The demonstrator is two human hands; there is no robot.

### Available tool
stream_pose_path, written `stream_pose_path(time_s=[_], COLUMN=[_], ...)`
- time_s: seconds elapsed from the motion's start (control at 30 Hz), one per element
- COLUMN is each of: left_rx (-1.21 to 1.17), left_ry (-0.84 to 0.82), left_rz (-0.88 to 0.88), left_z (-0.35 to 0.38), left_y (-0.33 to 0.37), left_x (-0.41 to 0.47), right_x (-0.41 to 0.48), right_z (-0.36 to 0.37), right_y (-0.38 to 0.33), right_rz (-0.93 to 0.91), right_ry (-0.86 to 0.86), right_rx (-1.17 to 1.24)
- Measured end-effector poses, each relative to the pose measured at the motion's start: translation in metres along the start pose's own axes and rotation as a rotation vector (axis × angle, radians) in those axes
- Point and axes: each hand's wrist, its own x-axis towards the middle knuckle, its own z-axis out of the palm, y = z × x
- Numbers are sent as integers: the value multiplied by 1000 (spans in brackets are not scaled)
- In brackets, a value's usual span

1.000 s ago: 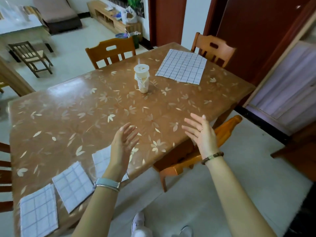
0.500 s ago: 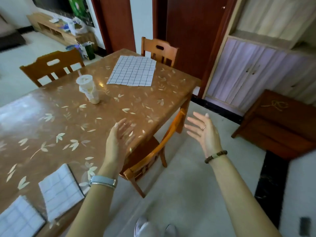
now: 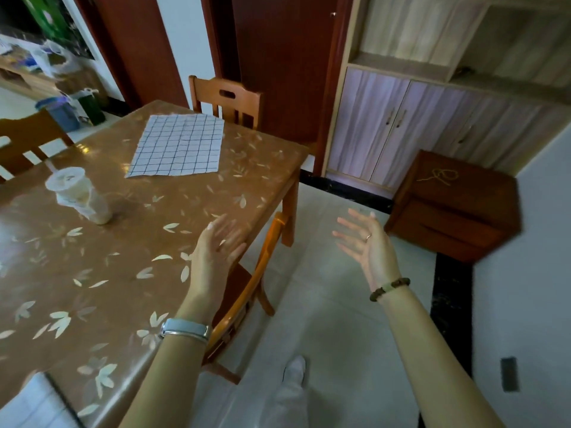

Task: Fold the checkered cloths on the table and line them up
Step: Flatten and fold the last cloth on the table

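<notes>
Head view: a brown table [image 3: 123,273] with a pale leaf pattern fills the left half of the picture. A lidded drink cup [image 3: 78,196] with a straw, wrapped in a thin plastic bag, stands on it, left of the line from the hands to the far end. One wooden chair [image 3: 228,100] stands at the far end. A second chair [image 3: 262,273] is pushed in at the right side, and the back of a third [image 3: 27,140] shows at the left edge. A pale cabinet [image 3: 401,125] lines the far wall. A low dark-brown drawer unit [image 3: 457,205] sits on the floor to the right, with a looped cord [image 3: 438,176] on its top.

The unfolded checkered cloth [image 3: 177,146] lies flat at the far end of the table, well apart from both hands. It is close to square, so no long axis shows plainly. Its sides sit slightly askew to the table edges, and its near left corner points toward the cup. A second pale cloth [image 3: 34,406] lies at the near left corner, cut by the frame and blurred.

The left hand [image 3: 216,251] is raised over the right table edge, above the pushed-in chair, with its fingers spread and holding nothing. The right hand [image 3: 367,245] is raised over the floor, clear of the table, palm open, fingers spread and empty.
</notes>
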Motion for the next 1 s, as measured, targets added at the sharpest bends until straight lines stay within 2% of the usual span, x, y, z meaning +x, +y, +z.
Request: stream_pose_path(time_s=[0.53, 1.0], left_rx=[-13, 58], left_ry=[-28, -14], left_rz=[-11, 16], left_z=[61, 94], left_y=[12, 11], left_x=[151, 207], right_x=[143, 215], right_z=[23, 24], right_y=[-43, -54], right_rz=[-22, -25], right_ry=[38, 5], right_rx=[-16, 21])
